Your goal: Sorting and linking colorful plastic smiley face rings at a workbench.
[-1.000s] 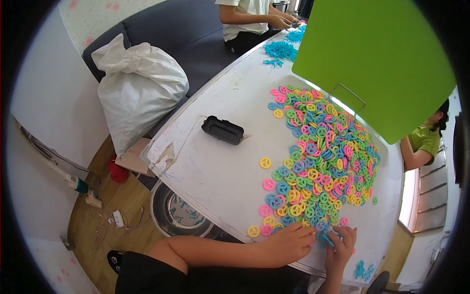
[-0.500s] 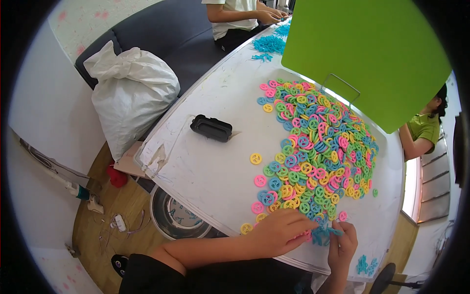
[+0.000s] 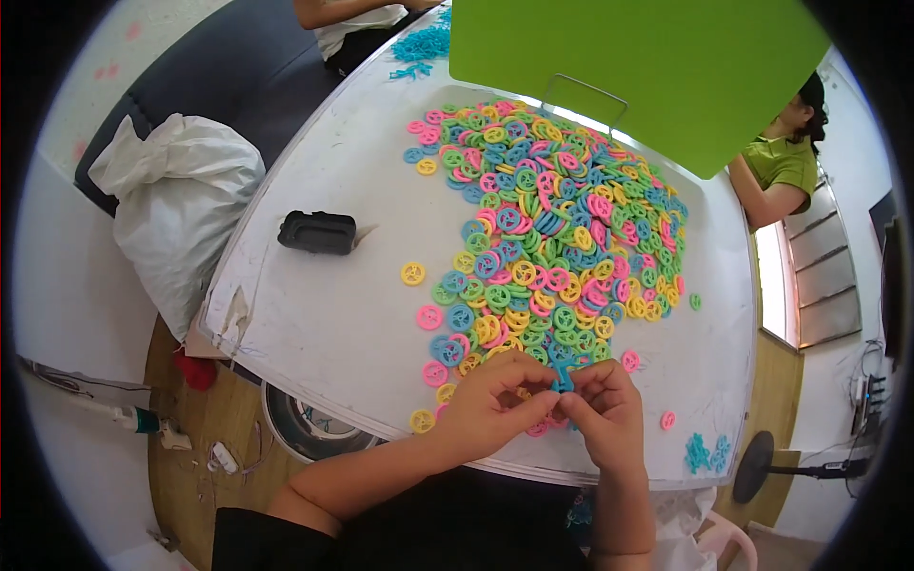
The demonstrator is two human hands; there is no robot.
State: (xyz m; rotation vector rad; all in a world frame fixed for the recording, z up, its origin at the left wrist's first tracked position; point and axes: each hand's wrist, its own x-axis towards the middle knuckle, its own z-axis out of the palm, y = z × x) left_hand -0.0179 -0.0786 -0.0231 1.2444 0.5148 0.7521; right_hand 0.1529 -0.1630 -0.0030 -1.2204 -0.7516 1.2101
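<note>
A big heap of small plastic rings (image 3: 557, 228) in pink, yellow, green and blue covers the white table (image 3: 333, 324). At the heap's near edge my left hand (image 3: 490, 404) and my right hand (image 3: 605, 414) meet, fingertips together, pinching a small blue plastic piece (image 3: 564, 378) between them. Loose pink and yellow rings lie around both hands. The undersides of my fingers are hidden.
A black rectangular case (image 3: 317, 232) lies on the table's left part. A green board (image 3: 647, 67) stands at the far side. A white sack (image 3: 176, 214) leans left of the table. A small blue cluster (image 3: 705, 452) sits near the right front edge. Other people sit at the far and right sides.
Both hands have come up from the table's near edge and closed together on a blue piece. The view has shifted closer to the heap.
</note>
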